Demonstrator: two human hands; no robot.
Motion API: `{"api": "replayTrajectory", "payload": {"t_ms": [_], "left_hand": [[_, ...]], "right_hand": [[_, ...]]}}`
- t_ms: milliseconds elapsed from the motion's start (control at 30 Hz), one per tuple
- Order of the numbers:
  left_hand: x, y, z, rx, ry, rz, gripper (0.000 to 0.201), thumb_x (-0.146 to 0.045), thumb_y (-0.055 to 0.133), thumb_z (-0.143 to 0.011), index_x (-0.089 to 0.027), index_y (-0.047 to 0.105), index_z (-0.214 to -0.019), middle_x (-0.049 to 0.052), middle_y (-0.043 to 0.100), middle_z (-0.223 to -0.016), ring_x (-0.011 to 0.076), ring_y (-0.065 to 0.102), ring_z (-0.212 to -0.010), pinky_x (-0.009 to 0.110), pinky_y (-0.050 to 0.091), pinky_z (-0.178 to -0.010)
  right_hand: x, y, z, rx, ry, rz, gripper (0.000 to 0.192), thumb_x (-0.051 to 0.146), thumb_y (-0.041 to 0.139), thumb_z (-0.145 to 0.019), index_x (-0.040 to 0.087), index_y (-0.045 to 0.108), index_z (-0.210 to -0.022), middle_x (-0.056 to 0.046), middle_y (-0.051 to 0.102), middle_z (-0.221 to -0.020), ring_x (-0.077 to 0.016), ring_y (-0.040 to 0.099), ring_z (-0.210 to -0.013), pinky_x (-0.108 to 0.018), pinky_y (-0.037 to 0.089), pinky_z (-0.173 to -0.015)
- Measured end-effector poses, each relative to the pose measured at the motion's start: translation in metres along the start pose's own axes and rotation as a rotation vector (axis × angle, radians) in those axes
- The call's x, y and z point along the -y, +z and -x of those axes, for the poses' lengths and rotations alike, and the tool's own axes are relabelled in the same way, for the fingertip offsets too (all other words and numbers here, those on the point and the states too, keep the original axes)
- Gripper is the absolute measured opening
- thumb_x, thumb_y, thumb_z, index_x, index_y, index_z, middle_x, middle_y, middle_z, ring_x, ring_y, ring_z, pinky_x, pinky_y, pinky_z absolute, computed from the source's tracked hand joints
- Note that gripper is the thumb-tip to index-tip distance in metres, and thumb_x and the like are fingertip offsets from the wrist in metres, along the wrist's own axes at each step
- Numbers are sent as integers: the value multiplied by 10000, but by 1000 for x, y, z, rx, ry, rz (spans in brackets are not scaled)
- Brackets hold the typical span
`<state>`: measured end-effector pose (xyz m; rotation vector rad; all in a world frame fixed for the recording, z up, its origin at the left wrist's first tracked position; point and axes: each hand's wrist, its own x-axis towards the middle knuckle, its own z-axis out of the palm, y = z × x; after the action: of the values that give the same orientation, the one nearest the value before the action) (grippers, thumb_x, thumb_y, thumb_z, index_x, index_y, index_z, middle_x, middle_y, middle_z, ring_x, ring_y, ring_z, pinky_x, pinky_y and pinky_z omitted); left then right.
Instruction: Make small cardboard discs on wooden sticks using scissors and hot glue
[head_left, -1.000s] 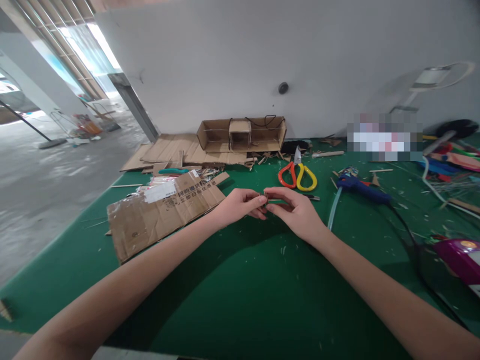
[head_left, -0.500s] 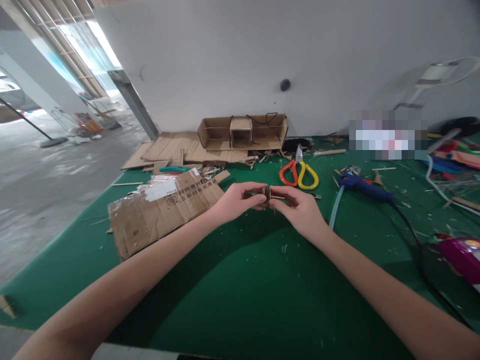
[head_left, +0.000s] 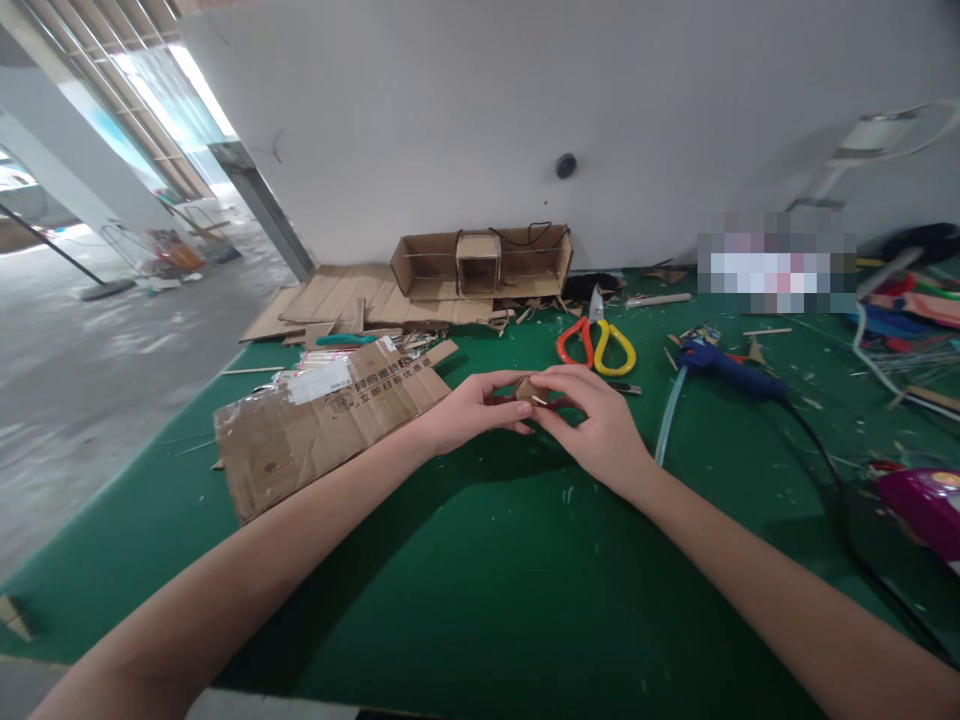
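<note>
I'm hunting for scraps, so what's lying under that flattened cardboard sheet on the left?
A bundle of thin sticks and a teal-handled tool poke out at the far edge of the flattened cardboard sheet. The green table lies below; anything else under it is covered.

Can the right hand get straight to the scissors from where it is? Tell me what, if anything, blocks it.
Probably yes. The right hand is busy pinching a small brown piece together with the left hand, but only bare green table shows between it and the orange and yellow scissors just beyond.
</note>
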<state>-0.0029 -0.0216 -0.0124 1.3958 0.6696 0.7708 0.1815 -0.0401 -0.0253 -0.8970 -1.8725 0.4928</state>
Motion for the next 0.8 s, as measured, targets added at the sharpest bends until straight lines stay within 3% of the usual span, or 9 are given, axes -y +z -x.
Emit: {"api": "replayTrajectory", "payload": {"t_ms": [200,333,533,667,800], "left_hand": [[3,1,-2,-124,15,43,441,-211,666,-763,-165,553,-1186,101,608,-1075,134,633,-827,288,554,-739],[3,-2,-2,-165,22,51,462,-181,657,-762,-178,515,-1201,98,592,-1097,143,640,-842,305,559,-757],[2,-2,0,-78,11,42,503,-107,630,-753,-154,494,-1235,112,604,-1132,176,640,-929,355,548,-834],[1,-2,-1,-52,63,-103,414,-143,601,-789,-136,533,-1197,126,606,-1164,199,620,-1006,379,530,-872],[4,-2,-3,-41,100,-237,469,-127,625,-771,-136,498,-1223,121,648,-1093,186,636,-984,361,524,-877]], "right_hand": [[3,-2,1,30,50,-80,379,232,555,-820,274,534,-1196,-84,548,-1176,-228,565,-1041,-384,558,-777],[3,-2,0,32,83,-65,321,232,562,-817,248,543,-1136,-88,570,-1106,-223,586,-975,-378,561,-748],[-2,-1,-2,60,24,37,296,232,592,-809,224,544,-1101,-90,568,-1075,-201,591,-910,-357,558,-705],[-1,-2,-2,66,56,13,306,250,606,-801,231,541,-1099,-92,570,-1083,-212,587,-934,-358,563,-695],[-3,-2,-1,51,117,-28,276,245,583,-814,228,550,-1088,-86,583,-1079,-203,594,-934,-349,561,-712]]}}
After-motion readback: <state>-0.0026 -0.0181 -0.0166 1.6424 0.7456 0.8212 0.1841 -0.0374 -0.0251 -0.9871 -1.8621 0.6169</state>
